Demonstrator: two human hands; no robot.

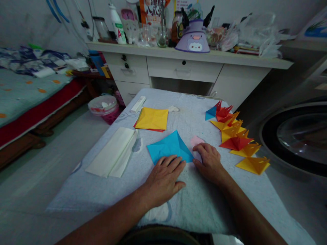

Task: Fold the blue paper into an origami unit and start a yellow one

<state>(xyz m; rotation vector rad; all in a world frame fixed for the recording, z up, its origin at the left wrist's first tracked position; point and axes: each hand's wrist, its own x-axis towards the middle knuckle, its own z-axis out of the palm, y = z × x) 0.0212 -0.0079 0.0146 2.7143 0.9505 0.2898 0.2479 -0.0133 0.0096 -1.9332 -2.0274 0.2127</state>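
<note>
My L hand (pixel 166 177) lies flat, fingers spread, on blue paper (pixel 170 146); R hand (pixel 208 160), fingers bent, presses its corner; pink scrap (pixel 196 140) just beyond.

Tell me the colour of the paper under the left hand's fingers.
The paper is blue; the head view shows it.

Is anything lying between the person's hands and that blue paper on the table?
Nothing visible does. The left hand lies flat on the near edge of the blue paper, and the right hand touches its right corner. A small pink scrap sits beside the paper, just beyond the right hand's fingers.
</note>
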